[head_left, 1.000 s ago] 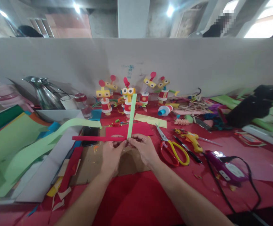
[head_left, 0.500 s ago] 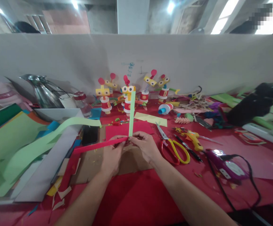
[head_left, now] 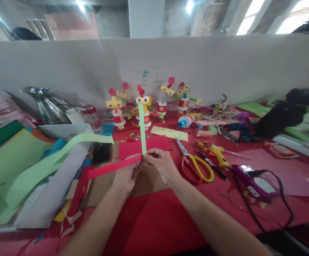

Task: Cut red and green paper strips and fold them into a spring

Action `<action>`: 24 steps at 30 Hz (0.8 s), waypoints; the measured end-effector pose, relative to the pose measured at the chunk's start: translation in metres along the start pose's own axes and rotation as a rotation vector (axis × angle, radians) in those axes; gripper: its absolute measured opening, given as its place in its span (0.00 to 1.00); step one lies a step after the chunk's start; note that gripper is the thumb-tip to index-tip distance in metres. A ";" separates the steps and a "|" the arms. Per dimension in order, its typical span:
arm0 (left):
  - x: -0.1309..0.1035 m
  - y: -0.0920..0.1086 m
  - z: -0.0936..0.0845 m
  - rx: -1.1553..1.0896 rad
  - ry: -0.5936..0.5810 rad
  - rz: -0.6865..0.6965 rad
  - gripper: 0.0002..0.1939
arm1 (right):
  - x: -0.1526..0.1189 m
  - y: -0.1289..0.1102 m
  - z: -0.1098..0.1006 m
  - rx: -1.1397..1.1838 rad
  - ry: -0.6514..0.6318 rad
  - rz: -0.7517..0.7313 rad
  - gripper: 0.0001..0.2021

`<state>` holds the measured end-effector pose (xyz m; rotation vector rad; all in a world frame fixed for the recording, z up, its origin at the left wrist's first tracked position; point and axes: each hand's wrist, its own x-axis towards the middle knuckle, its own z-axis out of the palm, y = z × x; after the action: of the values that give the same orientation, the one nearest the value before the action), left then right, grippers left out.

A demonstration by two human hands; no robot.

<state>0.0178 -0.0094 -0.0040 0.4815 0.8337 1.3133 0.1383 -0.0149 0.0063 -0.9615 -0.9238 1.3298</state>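
While my two hands meet over brown cardboard (head_left: 151,183), seen from the head camera, I hold the ends of two paper strips together at a corner. The green strip (head_left: 143,131) rises nearly upright from my fingertips, its top crossing in front of a googly-eyed figure; the red strip (head_left: 111,167) slants out to the left across my left hand (head_left: 127,174), its far end near a red paper scrap (head_left: 79,193). My right hand (head_left: 161,165) has thumb and forefinger pinched on the foot of the green strip. My left hand is curled nearly closed, its fingertips gripping the red strip's near end — how firmly, I cannot tell.

The step in hand, I judge, is lining up and pressing the two ends where they meet. The next move seems to call for a steady pinch on that corner, with both long tails kept from twisting. Whether glue joins the ends is hidden by my fingers.

Just beyond the strips lies a flat red sheet (head_left: 159,144). Scissors (head_left: 187,155), blades pointing away, rest to the right of my right hand, with a pen (head_left: 211,164) and a yellow glue gun (head_left: 219,156) farther out — neither touched. Paper figures (head_left: 118,118) stand along the back.
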 end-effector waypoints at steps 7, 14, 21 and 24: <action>-0.001 0.002 -0.003 0.123 -0.056 0.034 0.13 | 0.001 0.007 -0.002 -0.075 0.028 -0.048 0.07; 0.000 -0.001 -0.002 0.176 -0.036 0.111 0.15 | 0.002 0.013 -0.004 -0.094 -0.010 -0.017 0.10; 0.001 0.000 0.001 0.131 -0.006 0.170 0.15 | -0.003 0.002 0.003 -0.104 -0.077 -0.117 0.07; 0.000 0.000 0.001 0.088 -0.021 0.155 0.15 | -0.002 0.003 0.003 -0.062 0.009 -0.083 0.08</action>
<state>0.0190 -0.0092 -0.0035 0.6394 0.8524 1.4151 0.1349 -0.0165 0.0046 -0.9659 -0.9928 1.2322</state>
